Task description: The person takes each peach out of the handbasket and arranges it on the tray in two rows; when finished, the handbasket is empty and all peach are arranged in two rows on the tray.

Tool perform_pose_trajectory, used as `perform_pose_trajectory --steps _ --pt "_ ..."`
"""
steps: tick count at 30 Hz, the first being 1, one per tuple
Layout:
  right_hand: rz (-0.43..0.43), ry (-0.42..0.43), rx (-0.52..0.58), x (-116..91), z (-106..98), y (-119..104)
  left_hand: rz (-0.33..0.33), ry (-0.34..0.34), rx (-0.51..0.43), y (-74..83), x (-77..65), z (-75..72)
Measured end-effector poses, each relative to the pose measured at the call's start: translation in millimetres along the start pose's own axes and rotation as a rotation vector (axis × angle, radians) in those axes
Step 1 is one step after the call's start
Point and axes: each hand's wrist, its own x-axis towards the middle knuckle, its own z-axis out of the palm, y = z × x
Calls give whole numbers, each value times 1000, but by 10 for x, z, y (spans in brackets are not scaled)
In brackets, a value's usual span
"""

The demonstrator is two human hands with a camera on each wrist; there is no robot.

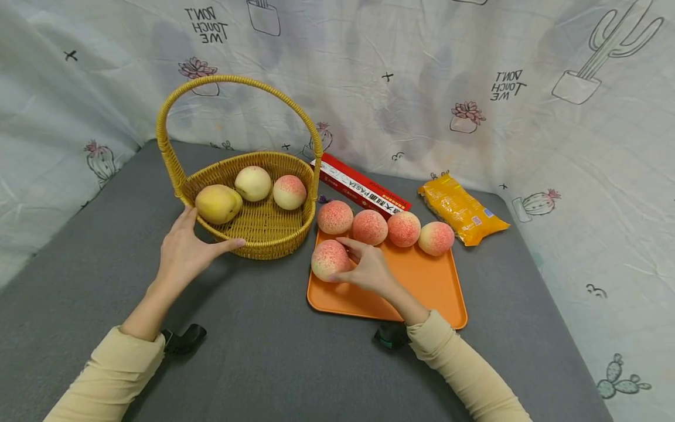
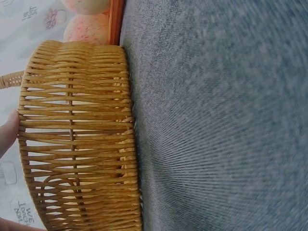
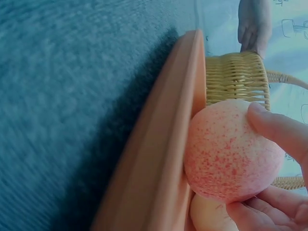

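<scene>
A peach [image 1: 330, 261], speckled red over pale yellow, is pinched between the thumb and fingers of my right hand [image 1: 369, 269] at the left side of the orange tray [image 1: 416, 281]. In the right wrist view this peach [image 3: 233, 151] overlaps the tray's rim. My left hand [image 1: 184, 249] rests on the near left rim of a yellow wicker basket [image 1: 263, 249], thumb and fingers spread wide. Inside the basket lie a yellow fruit [image 1: 217, 204], a pale peach [image 1: 253, 183] and a pink-topped peach [image 1: 289, 192]. Several more peaches [image 1: 370, 227] line the tray's far edge.
The basket's tall arched handle [image 1: 237, 79] rises above it. Behind the tray lie a red pasta box [image 1: 364, 187] and an orange packet [image 1: 463, 210]. A patterned white curtain [image 1: 401, 111] hangs round the grey table [image 1: 253, 340].
</scene>
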Motion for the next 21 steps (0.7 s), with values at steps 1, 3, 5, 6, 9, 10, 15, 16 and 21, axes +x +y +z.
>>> perform_pose_trajectory --steps 1,3,5,6,9,10,15,16,21 --pt "0 1 -5 -1 5 2 2 1 0 1 1 0" --pt "-2 0 -10 -2 13 10 4 1 1 3 1 -1" --pt "-4 -2 -13 -1 16 18 3 0 2 7 1 -1" --pt "-6 -2 -10 -1 18 22 2 0 3 7 1 -1" --pt "-9 5 -1 0 31 31 -3 -3 5 10 1 -6" --pt "-11 6 4 -1 35 31 -4 -2 7 11 1 -8" --pt "-13 -4 18 -3 20 8 -5 -1 5 13 0 -19" --pt "-11 -10 19 1 7 -1 -3 0 3 14 -1 -20" --pt "4 -27 10 51 -82 -70 -5 -4 0 13 -2 -13"
